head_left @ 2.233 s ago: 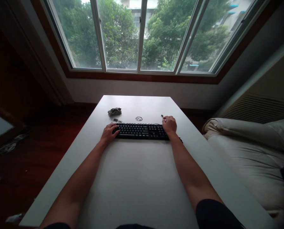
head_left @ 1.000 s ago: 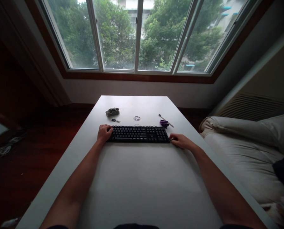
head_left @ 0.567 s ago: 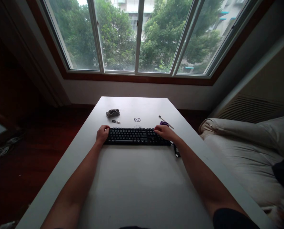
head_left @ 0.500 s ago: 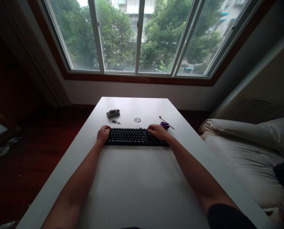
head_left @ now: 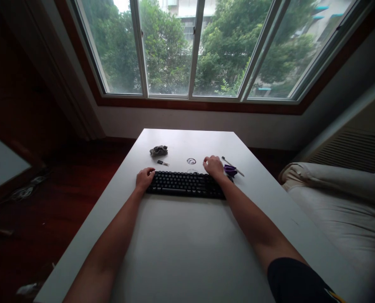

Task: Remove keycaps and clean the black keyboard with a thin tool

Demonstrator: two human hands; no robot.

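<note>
A black computer keyboard (head_left: 184,184) lies flat across the white table (head_left: 187,235). At its left end, my left hand (head_left: 145,179) is closed on the edge, thumb and fingers round the corner. My right hand (head_left: 213,165) hovers just past the far edge of the keyboard's right part, fingers loosely bent and apart, with nothing visible in them. Right of that hand are a purple crumpled-looking item (head_left: 230,170) and a thin toothbrush-like stick (head_left: 233,166). A small round piece with a dark rim (head_left: 191,161) lies to its left, and my right forearm hides part of the keyboard.
Behind the keyboard's left side lie a grey crumpled cloth (head_left: 159,151) and a small black tool with thin light prongs (head_left: 162,163). A window (head_left: 190,50) is beyond the table. A pale-covered bed or couch (head_left: 335,202) stands to the right, and cables (head_left: 28,189) lie on the floor at left.
My right hand has let go of the keyboard and moved forward beyond its far edge. My left hand stays on the left end. The whole view has shifted slightly.
</note>
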